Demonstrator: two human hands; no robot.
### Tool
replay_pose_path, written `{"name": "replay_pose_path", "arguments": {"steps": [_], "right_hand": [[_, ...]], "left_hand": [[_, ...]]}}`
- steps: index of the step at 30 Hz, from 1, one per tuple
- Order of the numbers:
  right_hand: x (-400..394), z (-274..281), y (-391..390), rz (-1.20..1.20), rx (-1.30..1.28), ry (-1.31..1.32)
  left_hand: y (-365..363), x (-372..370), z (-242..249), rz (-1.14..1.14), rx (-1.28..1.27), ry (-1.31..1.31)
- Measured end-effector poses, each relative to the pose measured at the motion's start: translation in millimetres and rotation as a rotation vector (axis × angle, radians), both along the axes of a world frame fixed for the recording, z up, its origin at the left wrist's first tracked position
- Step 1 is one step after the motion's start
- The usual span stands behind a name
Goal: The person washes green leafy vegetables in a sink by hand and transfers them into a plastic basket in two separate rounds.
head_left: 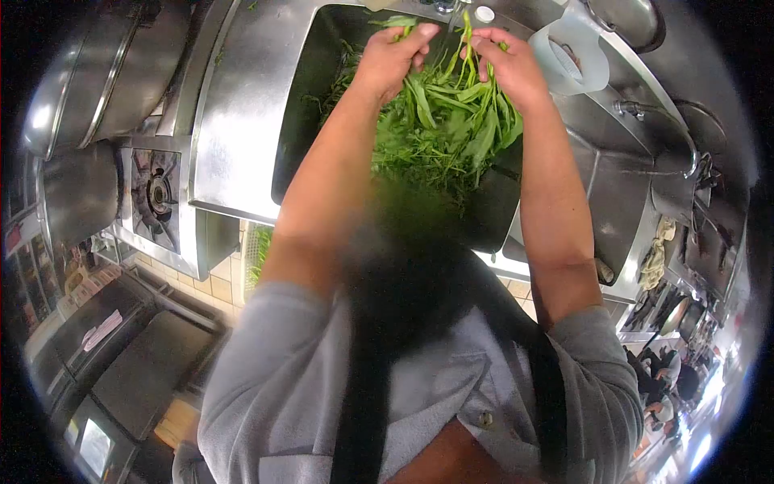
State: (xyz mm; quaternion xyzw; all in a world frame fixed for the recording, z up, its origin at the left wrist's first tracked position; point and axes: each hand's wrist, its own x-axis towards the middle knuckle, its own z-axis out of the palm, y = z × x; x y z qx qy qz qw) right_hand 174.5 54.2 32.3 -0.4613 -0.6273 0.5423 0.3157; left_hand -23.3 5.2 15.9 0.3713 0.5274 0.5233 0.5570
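Long-stemmed leafy greens (451, 133) heap up in a deep metal sink (318, 60). My left hand (393, 64) is over the far side of the heap, its fingers closed on a piece of the greens, with a leaf poking out past the fingertips. Just to the right, my right hand (509, 66) pinches a few thin green stems (466, 50) that stand up between the two hands. The fingertips of both hands are partly hidden. A dark blur covers the near edge of the heap.
A translucent white pitcher (592, 60) stands beyond the right hand, near a metal pipe (685, 149). Left of the sink runs a steel counter (246, 105), then a gas burner (160, 191). Below the counter, a pale basket (251, 282) holds greens. A second basin (617, 202) lies right.
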Motion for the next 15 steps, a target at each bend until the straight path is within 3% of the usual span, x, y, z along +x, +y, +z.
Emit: {"name": "replay_pose_path", "arguments": {"steps": [7, 12, 15], "right_hand": [[-11.1, 7.7, -8.5, 0.057, 0.055, -0.260], [-21.5, 5.6, -20.7, -0.054, 0.358, -0.652], [-25.0, -3.8, -24.5, -0.042, 0.395, -0.692]], "left_hand": [[17.9, 12.1, 17.8, -0.064, 0.135, 0.001], [13.8, 16.5, 8.4, -0.014, 0.118, -0.135], [8.5, 18.8, 5.7, 0.000, 0.090, -0.155]]}}
